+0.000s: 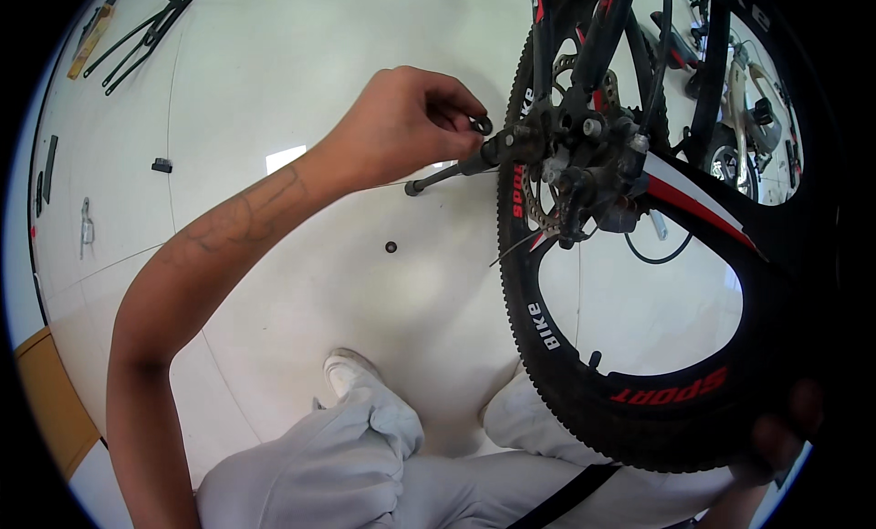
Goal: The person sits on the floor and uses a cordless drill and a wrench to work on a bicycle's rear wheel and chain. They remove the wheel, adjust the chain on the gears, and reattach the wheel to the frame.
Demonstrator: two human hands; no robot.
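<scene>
Left hand (411, 118), upper centre, fingers pinching small black metal ring nut (482, 125) at axle end of knobby black rubber bike wheel (584, 383). Right hand (776, 438), lower right, dim, grips tyre; finger state unclear.

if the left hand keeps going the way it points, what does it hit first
Most likely the wheel's axle end. The left hand pinches a small black ring and points right toward the hub, with the axle end just past its fingertips. Depth is hard to judge through the fisheye.

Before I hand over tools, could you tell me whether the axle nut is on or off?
Off: the left hand pinches the nut beside the axle.
</scene>
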